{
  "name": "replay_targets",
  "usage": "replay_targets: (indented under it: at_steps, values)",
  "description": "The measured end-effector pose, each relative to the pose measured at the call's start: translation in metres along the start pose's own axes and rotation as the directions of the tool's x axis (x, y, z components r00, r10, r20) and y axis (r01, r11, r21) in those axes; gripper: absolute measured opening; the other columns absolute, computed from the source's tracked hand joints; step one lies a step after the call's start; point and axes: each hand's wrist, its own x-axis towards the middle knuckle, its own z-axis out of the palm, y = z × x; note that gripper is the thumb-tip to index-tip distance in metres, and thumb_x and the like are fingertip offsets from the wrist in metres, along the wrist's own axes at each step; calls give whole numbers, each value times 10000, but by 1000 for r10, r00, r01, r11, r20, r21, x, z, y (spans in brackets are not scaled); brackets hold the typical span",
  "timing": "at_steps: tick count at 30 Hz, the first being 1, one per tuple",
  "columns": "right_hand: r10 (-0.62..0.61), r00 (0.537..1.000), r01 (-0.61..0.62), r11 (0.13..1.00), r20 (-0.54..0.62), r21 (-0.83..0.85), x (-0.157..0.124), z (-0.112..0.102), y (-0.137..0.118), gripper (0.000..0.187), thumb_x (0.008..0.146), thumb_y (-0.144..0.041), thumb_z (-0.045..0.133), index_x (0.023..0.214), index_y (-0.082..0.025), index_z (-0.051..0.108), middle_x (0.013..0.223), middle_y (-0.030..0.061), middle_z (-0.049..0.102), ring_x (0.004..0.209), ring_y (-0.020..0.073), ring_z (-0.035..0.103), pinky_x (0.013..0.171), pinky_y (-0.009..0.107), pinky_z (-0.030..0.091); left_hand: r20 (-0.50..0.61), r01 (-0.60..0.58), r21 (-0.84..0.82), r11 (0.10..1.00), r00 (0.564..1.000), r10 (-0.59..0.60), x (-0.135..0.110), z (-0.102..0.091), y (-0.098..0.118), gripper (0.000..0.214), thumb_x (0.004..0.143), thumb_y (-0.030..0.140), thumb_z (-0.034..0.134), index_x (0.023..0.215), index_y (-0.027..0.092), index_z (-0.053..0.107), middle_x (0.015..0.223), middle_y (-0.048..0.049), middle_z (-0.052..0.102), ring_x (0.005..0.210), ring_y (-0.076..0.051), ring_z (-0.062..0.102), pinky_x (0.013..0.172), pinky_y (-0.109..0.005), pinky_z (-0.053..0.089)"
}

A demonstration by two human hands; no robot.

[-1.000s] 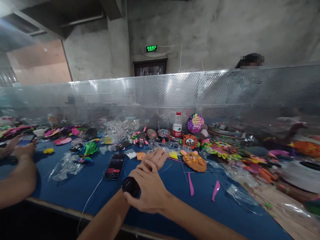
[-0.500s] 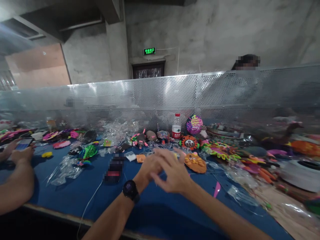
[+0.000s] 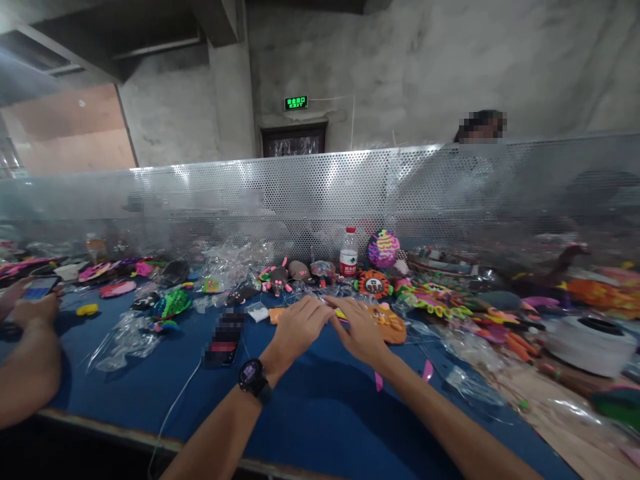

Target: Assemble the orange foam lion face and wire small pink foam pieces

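Note:
In the middle of the head view my left hand (image 3: 302,325), with a black watch (image 3: 254,379) on its wrist, is held palm down over the blue table. Its fingers are stretched forward and slightly bent, with nothing seen in them. My right hand (image 3: 361,331) meets it at the fingertips, fingers extended and thumb pointing left. A small yellow piece (image 3: 341,313) shows between the hands. Just beyond the right hand lies an orange clay-like animal face (image 3: 391,325), partly hidden. An orange piece (image 3: 275,315) is beside the left hand. Two pink strips (image 3: 427,371) rest near my right forearm.
A phone (image 3: 225,339) with a white cable lies left. Clear plastic bags (image 3: 127,343), colourful figures and a red-capped bottle (image 3: 349,253) line the perforated metal divider (image 3: 340,190). A white spool (image 3: 590,347) stands right. Another person's hand (image 3: 37,308) holds a phone at far left.
My right hand has come off the back of my left hand and moved right. The two hands now meet at the fingertips. The view has shifted slightly.

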Motion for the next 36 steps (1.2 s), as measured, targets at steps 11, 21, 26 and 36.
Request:
replay_targets:
  at_steps: [11,21,26,36]
  values:
    - [120,992,-115,986,-37,124,-2,4,-4,277,946,-313,389,1005,-222,644,885,68,695,810,209,629,742,343,481,-115,238,-352,905,949,-294,0,5,5,238,929,333,430,829,194,594,845,-46,594,846,-170,535,795,-290,420]
    - [198,980,-188,952,-16,243,-1,3,-10,240,923,-308,409,901,-203,623,822,53,692,730,185,637,664,296,495,-24,329,-589,738,906,-423,2,5,7,222,885,354,488,814,194,625,827,-31,599,752,-148,555,705,-253,440]
    - [279,960,-268,919,4,288,4,-1,-13,261,917,-332,407,868,-192,622,791,47,690,701,177,630,643,281,485,187,472,-755,455,821,-540,5,7,5,294,817,454,551,845,169,622,674,-11,574,523,-108,500,434,-205,367]
    - [361,924,-379,827,126,415,13,-13,-24,342,915,-397,379,744,-192,593,665,19,626,606,150,571,571,253,425,355,518,-846,126,723,-592,9,8,0,452,664,512,686,892,125,629,527,56,434,436,-46,349,367,-159,188]
